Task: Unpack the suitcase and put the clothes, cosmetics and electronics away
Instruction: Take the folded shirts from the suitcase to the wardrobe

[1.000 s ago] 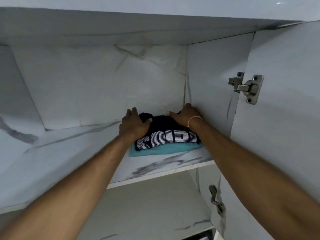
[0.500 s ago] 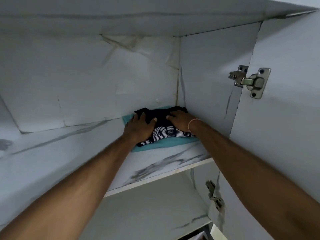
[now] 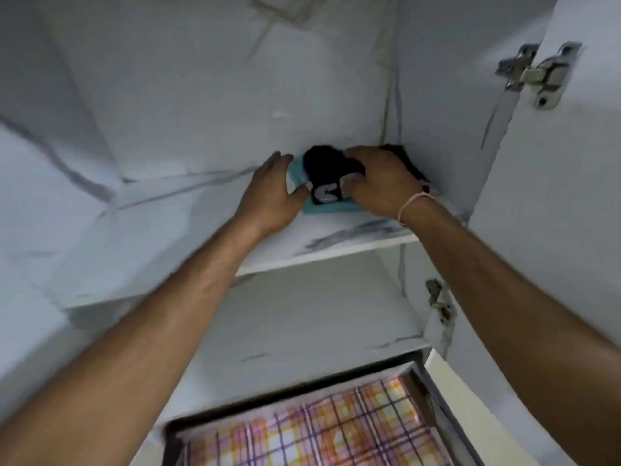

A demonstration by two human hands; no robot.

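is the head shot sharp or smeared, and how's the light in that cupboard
Head view: dim, flat light, no glare; soft throughout, motion-smeared on the left hand and right hand; white lettering on the dark folded shirt is only partly readable; wide-angle lens bends the shelf edge and stretches the forearms.

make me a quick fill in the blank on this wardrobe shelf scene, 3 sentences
1. The dark garment lies on top of a folded ____ garment.
2. The stack sits in the shelf's back ____ corner.
3. The thin band is on the ____ wrist.

Missing words: teal; right; right
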